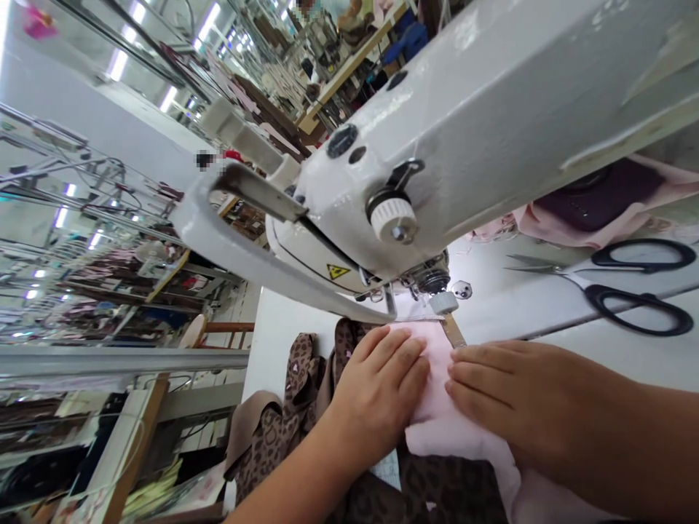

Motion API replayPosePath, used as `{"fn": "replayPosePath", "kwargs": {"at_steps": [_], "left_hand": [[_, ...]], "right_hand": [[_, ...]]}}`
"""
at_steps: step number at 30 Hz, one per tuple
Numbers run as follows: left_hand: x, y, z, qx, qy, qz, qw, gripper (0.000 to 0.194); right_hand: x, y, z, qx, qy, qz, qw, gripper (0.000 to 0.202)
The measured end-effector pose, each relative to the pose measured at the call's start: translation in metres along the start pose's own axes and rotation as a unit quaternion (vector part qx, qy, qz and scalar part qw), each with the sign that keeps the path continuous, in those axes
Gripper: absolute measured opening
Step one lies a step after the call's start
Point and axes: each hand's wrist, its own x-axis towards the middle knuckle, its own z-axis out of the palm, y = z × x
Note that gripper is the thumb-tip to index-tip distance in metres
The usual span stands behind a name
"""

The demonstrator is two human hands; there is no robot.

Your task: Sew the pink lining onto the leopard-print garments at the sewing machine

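A piece of pale pink fabric [434, 407] lies on the sewing table under the head of a white sewing machine [491, 124]. My left hand [376, 386] rests on its left part, fingers stretched out and flat. From the right, my right hand [518, 397] lies flat on the cloth, its fingertips pointing left. The fabric's far edge is by the needle area, where the machine head partly hides it. Brown leopard-print fabric [298, 382] is bunched left of my left hand, and more of it shows beneath the pink cloth.
Black-handled scissors [638, 273] lie with blades apart on the white tabletop [491, 280] at right. Behind them sits pink and dark purple fabric [595, 196]. The machine's curved white guard [240, 251] juts out at left. Racks of garments and wooden-edged tables fill the background.
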Motion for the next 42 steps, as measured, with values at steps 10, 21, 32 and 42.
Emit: {"fn": "replayPosePath", "kwargs": {"at_steps": [10, 21, 32, 42], "left_hand": [[0.001, -0.003, 0.008, -0.007, 0.025, 0.035, 0.999, 0.035], [0.003, -0.005, -0.002, -0.058, -0.054, 0.014, 0.997, 0.029], [0.028, -0.023, 0.012, 0.060, -0.044, -0.026, 0.997, 0.018], [0.035, -0.025, 0.024, 0.111, 0.000, 0.032, 0.993, 0.021]], "right_hand": [[-0.007, -0.001, 0.006, -0.114, -0.008, -0.082, 0.990, 0.037], [-0.012, 0.001, 0.015, -0.092, -0.066, -0.058, 0.992, 0.016], [-0.004, -0.002, 0.008, -0.105, -0.072, -0.063, 0.990, 0.014], [-0.006, 0.000, 0.011, -0.082, -0.090, -0.062, 0.991, 0.016]]}}
